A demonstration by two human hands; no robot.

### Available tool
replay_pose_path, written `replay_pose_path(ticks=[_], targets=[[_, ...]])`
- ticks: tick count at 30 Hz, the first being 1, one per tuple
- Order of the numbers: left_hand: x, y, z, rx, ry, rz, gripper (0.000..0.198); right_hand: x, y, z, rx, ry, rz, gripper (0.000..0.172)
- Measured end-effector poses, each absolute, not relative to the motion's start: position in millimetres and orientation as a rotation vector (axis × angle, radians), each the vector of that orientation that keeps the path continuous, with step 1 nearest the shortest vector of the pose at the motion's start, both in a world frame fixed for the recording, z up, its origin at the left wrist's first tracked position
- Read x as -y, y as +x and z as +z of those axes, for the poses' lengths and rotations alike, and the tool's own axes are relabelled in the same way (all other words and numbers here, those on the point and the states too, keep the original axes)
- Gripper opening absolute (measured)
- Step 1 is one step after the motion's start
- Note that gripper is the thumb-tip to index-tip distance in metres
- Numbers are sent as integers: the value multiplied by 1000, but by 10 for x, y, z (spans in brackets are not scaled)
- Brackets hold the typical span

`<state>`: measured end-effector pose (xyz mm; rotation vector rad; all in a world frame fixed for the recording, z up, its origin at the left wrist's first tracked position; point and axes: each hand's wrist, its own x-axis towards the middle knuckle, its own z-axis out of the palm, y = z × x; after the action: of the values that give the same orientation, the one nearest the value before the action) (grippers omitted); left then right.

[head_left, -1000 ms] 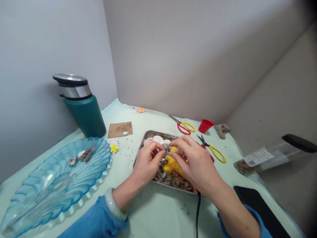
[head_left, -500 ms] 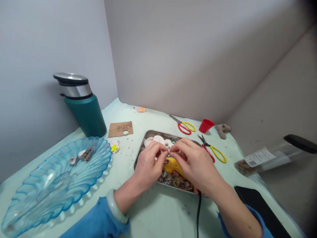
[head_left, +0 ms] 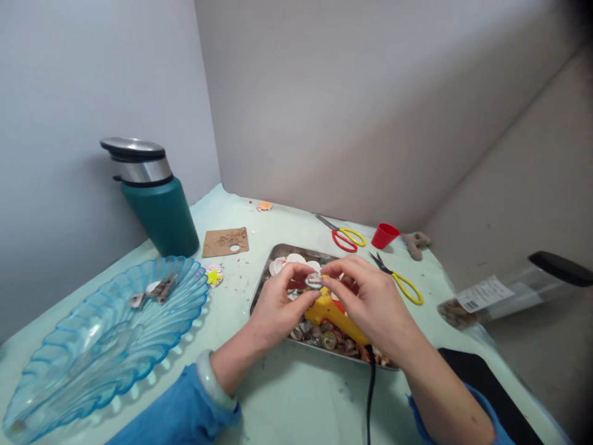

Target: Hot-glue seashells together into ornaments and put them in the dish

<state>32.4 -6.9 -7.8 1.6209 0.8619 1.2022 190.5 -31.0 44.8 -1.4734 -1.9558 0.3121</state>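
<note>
Scissors (head_left: 337, 231), cardboard (head_left: 217, 242) and a filled tray (head_left: 333, 352) suggest a craft table (head_left: 296, 402).

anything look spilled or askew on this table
Yes, dark crumbs are scattered over the card and the table nearby, like a small spill. The clear jar looks steeply tilted, though lens distortion may explain that.

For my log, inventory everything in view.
Bottle: one, green, left
Dish: one, blue, left
Cardboard: one, brown, left
Disc: one, yellow-starred, left
Scrap: one, orange, back
Scissors: two, yellow-red, right
Cup: one, red, back
Lump: one, brown, back
Jar: one, clear, right
Slab: one, black, right
Tray: one, silver, centre
Corded tool: one, yellow, tray
Small pieces: many, mixed, tray, dish
Table: one, greenish, beneath
Walls: several, grey, behind
Held piece: one, silvery, fingertips
Bangle: one, pale, wrist
Left hand, right hand: two, blue-sleeved, over tray
</note>
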Motion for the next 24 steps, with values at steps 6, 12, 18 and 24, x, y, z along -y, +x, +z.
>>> replay_pose_path(ticks=[6,12,18,24], targets=[[53,320,-101,-900,1622,1189,24,314,1905,405,2054,-1521,153,16],[68,307,-89,-909,1663,1208,27,321,1903,426,2119,-1581,118,12],[60,312,-104,-922,1736,1196,26,327,1879,412,2159,-1525,132,12],[50,307,-68,-852,1746,1204,28,328,1883,385,2152,-1499,148,10]])
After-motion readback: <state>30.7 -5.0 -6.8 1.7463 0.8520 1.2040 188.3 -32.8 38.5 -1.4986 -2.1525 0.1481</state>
